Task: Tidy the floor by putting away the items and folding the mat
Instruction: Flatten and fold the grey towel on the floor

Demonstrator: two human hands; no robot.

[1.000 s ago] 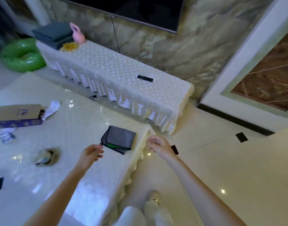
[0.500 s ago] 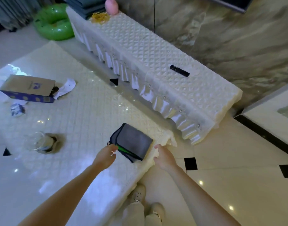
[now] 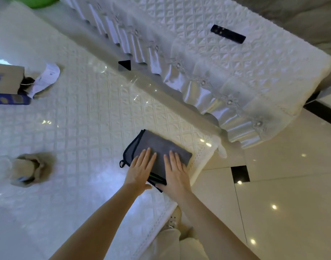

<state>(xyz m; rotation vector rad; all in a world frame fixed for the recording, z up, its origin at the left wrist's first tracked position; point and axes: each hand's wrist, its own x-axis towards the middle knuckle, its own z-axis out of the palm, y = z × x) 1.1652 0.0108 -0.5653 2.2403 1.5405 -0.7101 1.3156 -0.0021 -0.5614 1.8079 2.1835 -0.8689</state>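
Folded grey cloth (image 3: 161, 147) lies on the white quilted mat (image 3: 82, 117), close to the mat's near right corner, short of its lace edge. Dark piping along its left side, a small loop at the near left corner, a green stripe showing between the layers at the near edge.

Left hand (image 3: 141, 168) and right hand (image 3: 176, 171) both lie flat on the cloth's near half, fingers straight and together, palms down. Neither grips anything; both are released and pressing. Thumbs sit at or just under the near edge, cannot tell which.

Step in hand, as I judge it: picking the cloth up to put it away. To do it well, slide the thumbs under the near edge and pinch through all layers at once, so the fold holds and the inner green-striped layer does not slip out. Lift level with both hands, one on each side. Keep the loop from snagging on the quilting.

The mat itself is light and its corner already curls near the covered cabinet (image 3: 226, 59); dragging the cloth would likely rumple it, so lift straight up.

Still lying on the mat: a paper bag (image 3: 6, 79) at far left with a crumpled slip of paper (image 3: 45, 77) touching it, and a blurred clear cup or jar (image 3: 24, 170) on its side, well apart from the cloth. A black remote (image 3: 228, 36) rests on the cabinet cover. The mat cannot be folded until these are cleared.
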